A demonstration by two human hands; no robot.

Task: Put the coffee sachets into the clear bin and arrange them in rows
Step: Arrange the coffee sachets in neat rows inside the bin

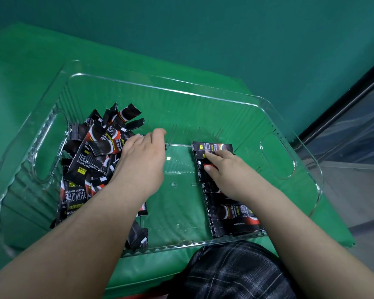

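Coffee sachets (89, 160) lie heaped at nine o'clock inside the clear bin (289, 117) on the green bench (20, 61). Left hand (141, 156) pinches one from the heap. Right hand (227, 173) presses relaxed fingers on the flat row (229, 214) at three o'clock.

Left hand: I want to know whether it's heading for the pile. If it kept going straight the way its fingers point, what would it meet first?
Probably the clear bin's far wall; the left hand points past the loose pile.

Black coffee sachets (89, 160) heaped left in clear bin (181, 89); neat row (225, 203) right
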